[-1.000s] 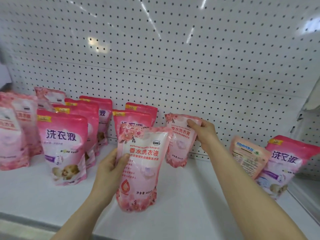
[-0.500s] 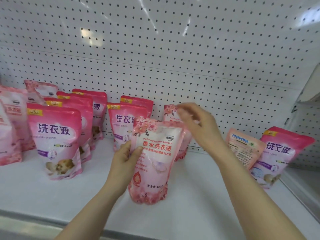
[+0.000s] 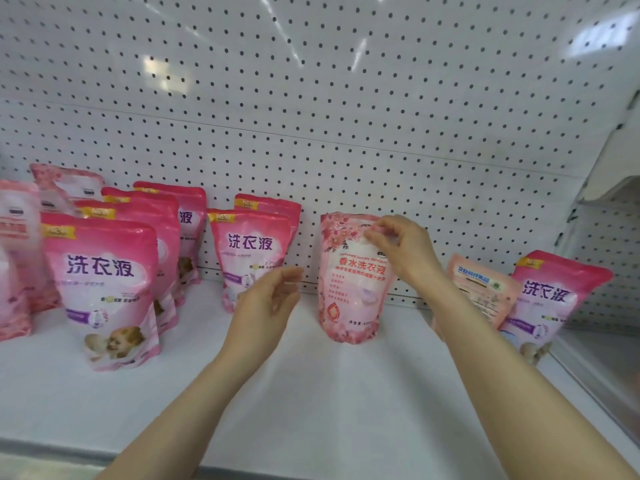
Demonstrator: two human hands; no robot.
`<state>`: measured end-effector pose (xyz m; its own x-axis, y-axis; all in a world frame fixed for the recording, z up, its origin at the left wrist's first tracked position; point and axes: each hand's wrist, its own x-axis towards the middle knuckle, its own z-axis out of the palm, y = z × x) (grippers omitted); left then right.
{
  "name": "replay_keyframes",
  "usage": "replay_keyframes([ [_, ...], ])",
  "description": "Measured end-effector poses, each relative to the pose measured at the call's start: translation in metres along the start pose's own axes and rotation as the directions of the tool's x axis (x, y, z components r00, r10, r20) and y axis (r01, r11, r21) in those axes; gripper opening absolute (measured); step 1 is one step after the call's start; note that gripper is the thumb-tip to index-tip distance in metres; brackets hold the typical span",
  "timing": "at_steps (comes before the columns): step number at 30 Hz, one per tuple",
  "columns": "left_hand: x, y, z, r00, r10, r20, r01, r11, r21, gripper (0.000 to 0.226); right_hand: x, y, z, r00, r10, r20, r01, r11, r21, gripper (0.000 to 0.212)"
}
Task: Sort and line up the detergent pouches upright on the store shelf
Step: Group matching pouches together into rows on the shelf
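- Left of the left hand's fingers, magenta pouches are standing upright in rows on the shelf.
- The left hand is hovering with its fingers loosely spread, holding nothing.
- Just right of them, the floral pouch is standing upright, with the right hand pinching its top edge between curled fingers.
- Right of those fingers, a peach pouch and a tilted magenta pouch are leaning.

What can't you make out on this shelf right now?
Head view only:
1. Floral pouch: top right corner covered by the right hand.
2. Peach pouch: lower left hidden behind the right forearm.
3. Far-left pouches: cut by the frame edge, blurred.
4. Left hand: fingers motion-blurred.
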<state>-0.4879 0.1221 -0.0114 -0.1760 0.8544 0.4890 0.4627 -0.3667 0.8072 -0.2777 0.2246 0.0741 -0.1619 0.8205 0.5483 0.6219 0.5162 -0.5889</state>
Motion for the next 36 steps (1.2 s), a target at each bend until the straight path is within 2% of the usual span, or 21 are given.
replay_keyframes([
  [3, 0.014, 0.001, -0.021, 0.987, 0.144, -0.064, -0.127, 0.969, 0.214, 0.039, 0.007, 0.004, 0.003, 1.0, -0.018, -0.004, 0.017, 0.985, -0.172, 0.022],
  [6, 0.04, -0.001, -0.039, 0.959, 0.275, -0.073, -0.211, 0.858, 0.469, 0.04, 0.016, -0.01, 0.003, 0.996, -0.092, -0.001, 0.088, 0.949, -0.304, 0.03],
  [9, 0.062, -0.003, -0.049, 0.96, 0.278, -0.021, -0.214, 0.784, 0.583, 0.045, 0.026, -0.024, -0.007, 0.986, -0.136, -0.094, 0.1, 0.943, -0.317, 0.031],
  [14, 0.072, 0.001, -0.041, 0.966, 0.258, 0.006, -0.209, 0.767, 0.607, 0.046, 0.025, 0.017, -0.056, 0.972, -0.036, -0.231, -0.084, 0.867, -0.491, 0.026],
  [17, 0.067, 0.012, -0.025, 0.96, 0.281, 0.006, -0.233, 0.786, 0.573, 0.041, -0.001, 0.054, -0.093, 0.951, 0.011, -0.31, -0.195, 0.797, -0.572, 0.044],
  [20, 0.062, 0.033, -0.002, 0.924, 0.383, -0.001, -0.328, 0.793, 0.513, 0.035, -0.024, 0.087, -0.13, 0.922, 0.102, -0.373, -0.332, 0.704, -0.629, 0.062],
  [22, 0.06, 0.05, 0.016, 0.889, 0.458, -0.011, -0.4, 0.786, 0.471, 0.033, -0.034, 0.102, -0.149, 0.913, 0.172, -0.37, -0.385, 0.662, -0.643, 0.058],
  [25, 0.056, 0.077, 0.048, 0.834, 0.552, 0.002, -0.506, 0.762, 0.405, 0.033, -0.045, 0.112, -0.169, 0.909, 0.251, -0.333, -0.408, 0.699, -0.587, 0.043],
  [29, 0.055, 0.104, 0.11, 0.779, 0.617, 0.115, -0.618, 0.723, 0.307, 0.035, -0.059, 0.129, -0.185, 0.933, 0.237, -0.27, -0.354, 0.731, -0.583, 0.04],
  [31, 0.058, 0.116, 0.152, 0.78, 0.573, 0.253, -0.625, 0.73, 0.275, 0.039, -0.068, 0.137, -0.187, 0.952, 0.214, -0.218, -0.304, 0.743, -0.596, 0.042],
  [33, 0.065, 0.123, 0.194, 0.772, 0.49, 0.404, -0.619, 0.723, 0.307, 0.046, -0.074, 0.137, -0.187, 0.965, 0.161, -0.207, -0.255, 0.761, -0.596, 0.033],
  [36, 0.075, 0.126, 0.24, 0.713, 0.404, 0.574, -0.678, 0.606, 0.416, 0.051, -0.08, 0.126, -0.196, 0.974, 0.1, -0.201, -0.194, 0.824, -0.533, 0.024],
])
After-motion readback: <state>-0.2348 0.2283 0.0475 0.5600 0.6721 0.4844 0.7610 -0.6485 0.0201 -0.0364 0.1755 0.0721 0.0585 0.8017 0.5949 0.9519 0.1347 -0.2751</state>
